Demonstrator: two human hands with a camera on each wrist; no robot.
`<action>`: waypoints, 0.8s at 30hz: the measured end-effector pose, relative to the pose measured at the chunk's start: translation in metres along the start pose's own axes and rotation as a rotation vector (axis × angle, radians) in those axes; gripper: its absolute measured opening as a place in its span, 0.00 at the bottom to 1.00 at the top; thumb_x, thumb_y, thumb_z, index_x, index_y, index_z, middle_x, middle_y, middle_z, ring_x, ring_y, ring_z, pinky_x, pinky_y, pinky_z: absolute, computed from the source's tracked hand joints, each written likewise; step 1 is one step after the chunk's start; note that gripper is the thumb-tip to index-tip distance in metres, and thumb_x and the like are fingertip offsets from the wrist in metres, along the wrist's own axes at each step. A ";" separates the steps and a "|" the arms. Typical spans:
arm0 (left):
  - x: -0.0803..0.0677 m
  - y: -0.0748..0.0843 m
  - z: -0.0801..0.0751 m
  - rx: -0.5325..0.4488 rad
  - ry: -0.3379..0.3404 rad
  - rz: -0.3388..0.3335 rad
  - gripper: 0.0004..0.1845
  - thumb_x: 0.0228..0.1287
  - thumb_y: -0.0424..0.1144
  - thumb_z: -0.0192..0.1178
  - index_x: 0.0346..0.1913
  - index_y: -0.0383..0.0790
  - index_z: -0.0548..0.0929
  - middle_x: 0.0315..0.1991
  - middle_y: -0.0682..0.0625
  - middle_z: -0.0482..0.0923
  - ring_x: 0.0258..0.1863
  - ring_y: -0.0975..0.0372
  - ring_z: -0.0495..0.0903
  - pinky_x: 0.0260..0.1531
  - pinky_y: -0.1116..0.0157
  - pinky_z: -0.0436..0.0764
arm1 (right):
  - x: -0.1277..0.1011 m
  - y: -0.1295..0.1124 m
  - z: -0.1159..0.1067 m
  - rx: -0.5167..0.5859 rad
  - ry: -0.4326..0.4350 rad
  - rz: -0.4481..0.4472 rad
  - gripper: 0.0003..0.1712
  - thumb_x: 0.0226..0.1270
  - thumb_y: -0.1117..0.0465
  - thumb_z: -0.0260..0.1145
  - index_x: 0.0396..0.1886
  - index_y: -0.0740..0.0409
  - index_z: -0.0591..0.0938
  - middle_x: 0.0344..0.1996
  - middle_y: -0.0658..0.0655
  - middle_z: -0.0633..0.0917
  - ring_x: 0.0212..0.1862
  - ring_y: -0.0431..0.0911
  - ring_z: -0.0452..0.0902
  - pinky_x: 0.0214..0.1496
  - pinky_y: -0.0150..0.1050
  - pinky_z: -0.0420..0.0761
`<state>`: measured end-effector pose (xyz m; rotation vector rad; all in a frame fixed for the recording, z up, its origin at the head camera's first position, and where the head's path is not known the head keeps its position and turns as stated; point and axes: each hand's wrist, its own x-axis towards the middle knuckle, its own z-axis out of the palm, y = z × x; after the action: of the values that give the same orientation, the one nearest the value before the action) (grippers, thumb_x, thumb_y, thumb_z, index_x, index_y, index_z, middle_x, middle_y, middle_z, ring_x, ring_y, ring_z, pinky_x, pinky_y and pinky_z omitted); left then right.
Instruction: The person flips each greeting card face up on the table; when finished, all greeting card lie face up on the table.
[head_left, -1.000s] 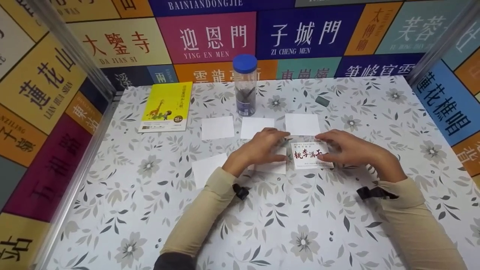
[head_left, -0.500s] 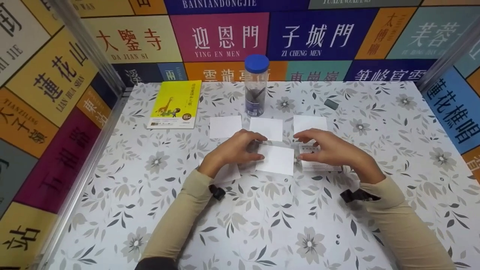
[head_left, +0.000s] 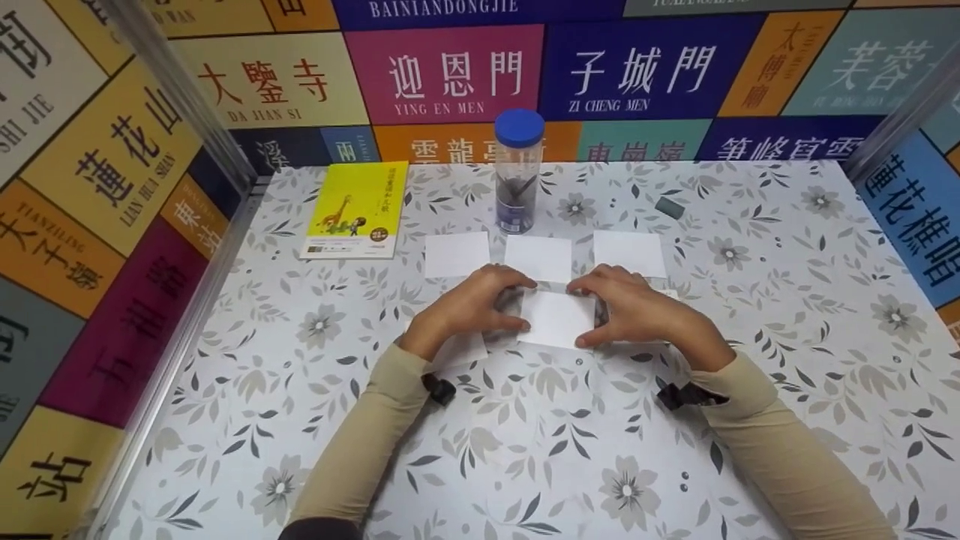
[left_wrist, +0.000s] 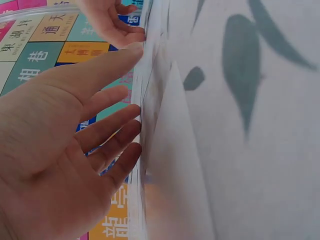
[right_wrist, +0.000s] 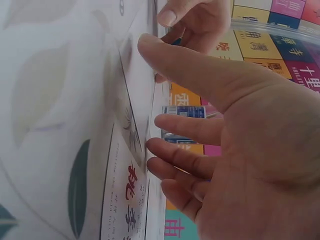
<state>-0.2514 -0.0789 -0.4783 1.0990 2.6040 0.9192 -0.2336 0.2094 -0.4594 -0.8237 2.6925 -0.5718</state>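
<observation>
Surface: floral-print grey-and-white tablecloth (head_left: 525, 450) over the table, walled by colourful panels of Chinese characters.
Left hand: left hand (head_left: 472, 307) pinches the left edge of the blank white paper card (head_left: 556, 319), thumb and fingertips closed on it.
Right hand: right hand (head_left: 637, 307) pinches the same card's right edge; a printed card with red characters (right_wrist: 127, 200) lies under its fingers.
Behind: three more blank white cards (head_left: 536, 257) in a row.
Far: clear plastic jar with a blue lid (head_left: 517, 172), yellow paperback book (head_left: 355, 211), small dark eraser (head_left: 669, 208).
Risk: uneven pull from either pinch may crease the thin card, or it may slide and knock its neighbours out of line.
</observation>
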 end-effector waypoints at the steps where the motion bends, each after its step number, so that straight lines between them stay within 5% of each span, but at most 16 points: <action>1: 0.000 0.000 0.001 0.009 -0.002 0.006 0.33 0.54 0.46 0.76 0.62 0.38 0.80 0.60 0.46 0.81 0.62 0.55 0.76 0.69 0.59 0.70 | 0.000 -0.001 0.001 0.001 0.003 0.008 0.47 0.45 0.42 0.83 0.65 0.51 0.76 0.54 0.56 0.78 0.56 0.52 0.72 0.59 0.54 0.68; 16: -0.002 0.000 0.005 -0.020 0.017 -0.026 0.36 0.55 0.43 0.76 0.68 0.45 0.76 0.60 0.49 0.78 0.62 0.58 0.74 0.68 0.61 0.71 | 0.003 -0.004 0.004 0.023 0.060 0.043 0.43 0.43 0.44 0.84 0.59 0.50 0.78 0.52 0.54 0.74 0.57 0.51 0.67 0.56 0.50 0.62; 20: -0.002 0.001 0.005 -0.008 0.051 -0.034 0.35 0.56 0.42 0.75 0.68 0.46 0.75 0.55 0.47 0.78 0.55 0.56 0.76 0.61 0.63 0.75 | 0.004 -0.004 0.003 0.066 0.095 0.013 0.35 0.51 0.47 0.81 0.56 0.50 0.76 0.52 0.52 0.80 0.56 0.50 0.75 0.58 0.49 0.67; 24: 0.000 0.004 0.005 0.000 0.098 -0.025 0.29 0.58 0.39 0.73 0.64 0.47 0.80 0.48 0.45 0.77 0.48 0.55 0.76 0.50 0.64 0.77 | 0.006 -0.002 0.001 0.142 0.135 -0.052 0.26 0.64 0.52 0.73 0.60 0.48 0.77 0.41 0.51 0.86 0.42 0.45 0.82 0.46 0.43 0.79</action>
<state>-0.2475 -0.0742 -0.4805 1.0436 2.6890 0.9914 -0.2369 0.2042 -0.4601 -0.8471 2.7172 -0.8488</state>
